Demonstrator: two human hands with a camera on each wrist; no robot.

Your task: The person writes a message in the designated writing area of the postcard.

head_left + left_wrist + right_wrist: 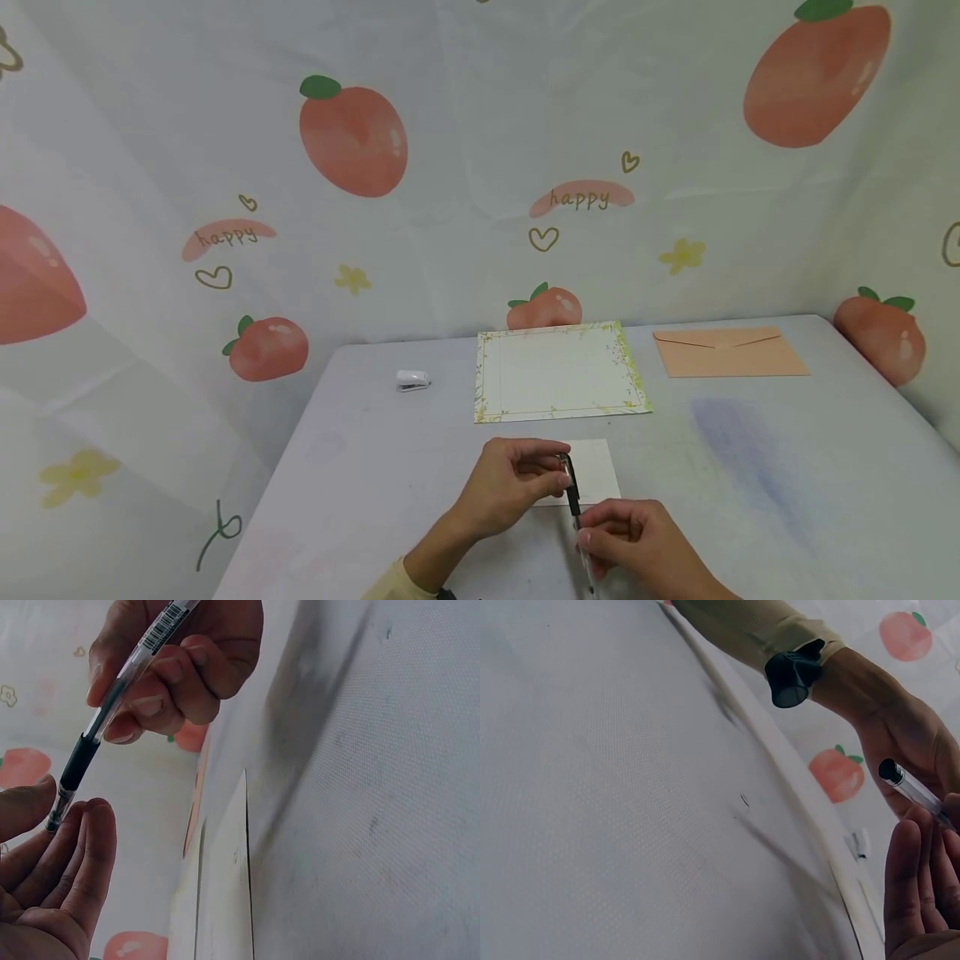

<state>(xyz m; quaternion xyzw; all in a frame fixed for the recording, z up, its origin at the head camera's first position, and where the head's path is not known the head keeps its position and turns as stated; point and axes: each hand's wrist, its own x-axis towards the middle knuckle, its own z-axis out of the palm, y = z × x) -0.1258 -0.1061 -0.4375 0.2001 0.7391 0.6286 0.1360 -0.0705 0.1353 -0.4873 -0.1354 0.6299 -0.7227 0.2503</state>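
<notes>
Both hands hold a gel pen [573, 497] with a clear barrel and a black grip section, slanted above the table. My left hand [498, 490] pinches its far end, where a clear tip cover shows in the left wrist view. Around the clear barrel curl the fingers of my right hand [641, 537]. A barcode sticker [163, 626] is on that barrel in the left wrist view, and the pen's black end plug [890, 771] sticks out in the right wrist view. Beneath the hands lies a small white paper [596, 471], partly hidden by the left hand.
Behind the small paper lies a larger sheet with a leafy yellow-green border [558, 372]. A peach-coloured envelope [727, 353] is at the back right. The small white stapler [412, 381] sits at the back left. A fruit-printed cloth [450, 250] hangs behind the table.
</notes>
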